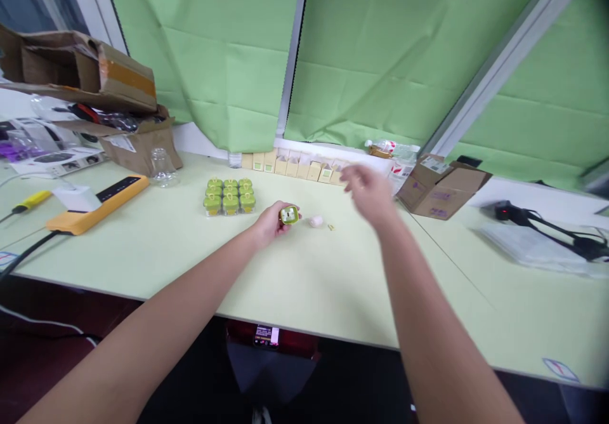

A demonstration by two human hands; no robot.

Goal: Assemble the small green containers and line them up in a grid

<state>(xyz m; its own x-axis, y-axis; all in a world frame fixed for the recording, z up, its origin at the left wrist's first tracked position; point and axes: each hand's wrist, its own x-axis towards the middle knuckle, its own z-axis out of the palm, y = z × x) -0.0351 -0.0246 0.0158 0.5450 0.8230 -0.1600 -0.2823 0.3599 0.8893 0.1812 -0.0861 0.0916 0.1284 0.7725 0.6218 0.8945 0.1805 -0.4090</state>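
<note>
Forearms: over table
Left hand: I'm closed round 1 green container
Right hand: blurred; I can't tell its grip

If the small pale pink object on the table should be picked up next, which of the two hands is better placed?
Probably the right hand: it is blurred, but seems to hold nothing. The left hand looks nearer to the pale pink object, but is occupied with the green-rimmed container.
</note>
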